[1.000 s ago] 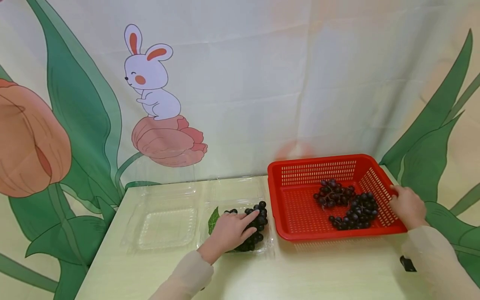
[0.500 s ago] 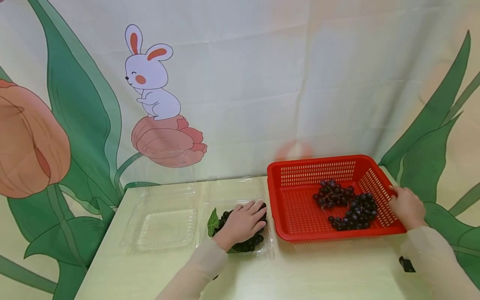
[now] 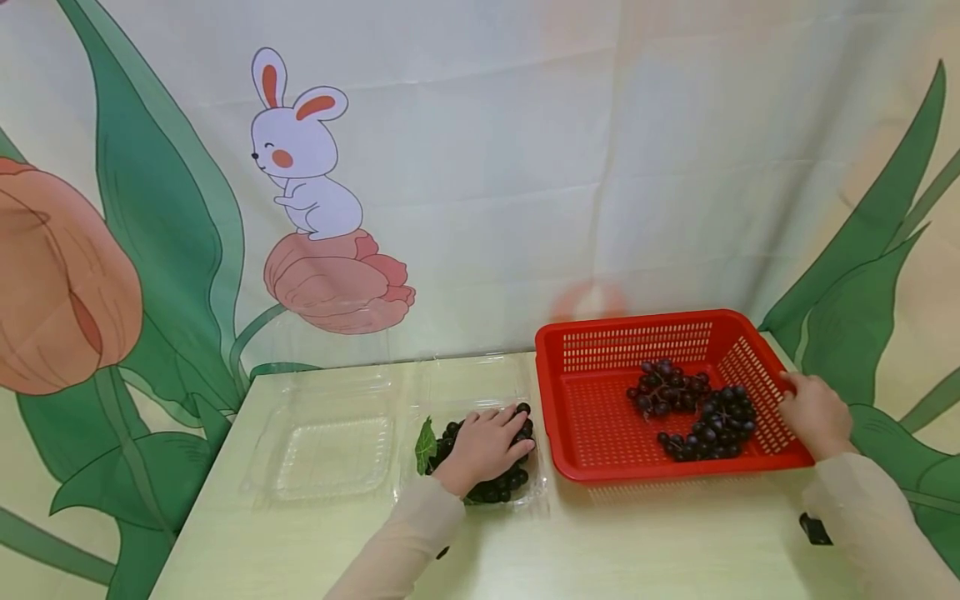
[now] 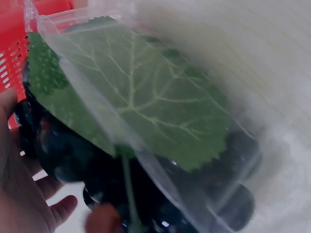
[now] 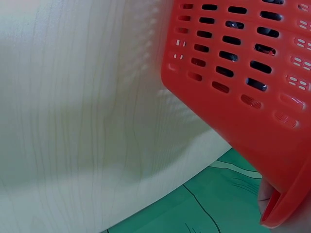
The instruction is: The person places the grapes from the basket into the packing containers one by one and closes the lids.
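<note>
My left hand (image 3: pixel 486 452) rests over a bunch of dark grapes (image 3: pixel 513 482) in a clear plastic clamshell box (image 3: pixel 537 498), fingers spread across the top. A green leaf (image 3: pixel 426 446) sticks out at the left side of the bunch. Close up in the left wrist view, the leaf (image 4: pixel 131 97) lies against the grapes, partly behind clear plastic. At the right, my right hand (image 3: pixel 816 414) grips the rim of a red plastic basket (image 3: pixel 592 472). In the right wrist view only a bit of that hand (image 5: pixel 265 194) shows at the rim.
Inside the basket lie two more bunches, a reddish-dark one (image 3: pixel 667 388) and a darker one (image 3: pixel 716 425). Left of the grape box stands another clear clamshell box (image 3: pixel 333 458) with its lid up. A printed cloth (image 3: pixel 480 183) hangs behind the table (image 3: pixel 600 542).
My left hand has moved from the bunch's left side onto its top, its fingers now spread over the grapes. The right hand and the basket have stayed put.
</note>
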A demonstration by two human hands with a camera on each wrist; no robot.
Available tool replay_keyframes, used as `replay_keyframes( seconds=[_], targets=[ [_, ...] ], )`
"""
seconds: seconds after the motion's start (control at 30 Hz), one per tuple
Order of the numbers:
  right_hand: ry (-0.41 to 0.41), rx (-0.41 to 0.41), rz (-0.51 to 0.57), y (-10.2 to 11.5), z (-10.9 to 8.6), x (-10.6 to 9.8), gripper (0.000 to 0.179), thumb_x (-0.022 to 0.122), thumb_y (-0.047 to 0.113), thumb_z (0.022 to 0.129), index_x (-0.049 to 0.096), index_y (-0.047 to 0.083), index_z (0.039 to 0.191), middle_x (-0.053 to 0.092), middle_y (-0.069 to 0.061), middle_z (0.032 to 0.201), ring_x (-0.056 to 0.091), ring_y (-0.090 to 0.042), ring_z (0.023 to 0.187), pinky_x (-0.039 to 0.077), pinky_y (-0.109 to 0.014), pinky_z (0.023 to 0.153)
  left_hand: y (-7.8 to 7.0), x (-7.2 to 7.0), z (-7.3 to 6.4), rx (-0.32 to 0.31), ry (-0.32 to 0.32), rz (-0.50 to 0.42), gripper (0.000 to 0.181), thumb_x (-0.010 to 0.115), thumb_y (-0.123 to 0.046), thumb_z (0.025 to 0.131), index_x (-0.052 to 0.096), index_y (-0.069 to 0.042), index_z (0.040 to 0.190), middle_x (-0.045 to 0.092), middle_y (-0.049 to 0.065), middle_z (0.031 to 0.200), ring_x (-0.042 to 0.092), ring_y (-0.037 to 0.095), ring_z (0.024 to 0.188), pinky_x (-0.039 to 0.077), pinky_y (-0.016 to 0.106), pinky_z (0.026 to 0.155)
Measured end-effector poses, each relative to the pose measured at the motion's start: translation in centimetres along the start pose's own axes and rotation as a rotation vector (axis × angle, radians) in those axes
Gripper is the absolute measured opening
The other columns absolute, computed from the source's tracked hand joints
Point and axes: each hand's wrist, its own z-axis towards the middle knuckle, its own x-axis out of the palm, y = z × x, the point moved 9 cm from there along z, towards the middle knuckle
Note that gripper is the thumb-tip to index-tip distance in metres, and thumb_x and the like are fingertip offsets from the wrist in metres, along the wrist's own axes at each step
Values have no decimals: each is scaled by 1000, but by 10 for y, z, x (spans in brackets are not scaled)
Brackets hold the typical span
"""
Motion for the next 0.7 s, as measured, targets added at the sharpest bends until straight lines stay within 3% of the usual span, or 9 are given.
replay_keyframes(
  seconds=[0.3, 0.43, 0.7],
  targets=[
    [-10, -9, -4, 2, 0, -1, 45, 40, 7, 82, 42, -6, 125, 47, -31, 102, 47, -32, 67, 33, -32, 46, 6, 5, 4, -101, 40, -42, 57, 34, -55, 88, 36, -24, 136, 49, 3, 129, 46, 25, 116, 35, 43, 93],
    [-11, -13, -6, 4, -1, -2, 45, 39, 7, 82, 42, -7, 125, 47, -32, 102, 46, -31, 65, 32, -31, 45, 9, 8, 3, -88, 51, -93, 58, 35, -56, 88, 32, -26, 137, 47, 4, 131, 45, 27, 117, 35, 45, 92],
    [14, -24, 1, 5, -2, -3, 45, 40, 7, 82, 42, -8, 125, 46, -34, 108, 46, -33, 69, 33, -31, 47, 15, 5, -9, -33, 91, -321, 64, 39, -54, 87, 23, -22, 141, 35, 11, 139, 36, 30, 126, 29, 48, 100]
  ],
)
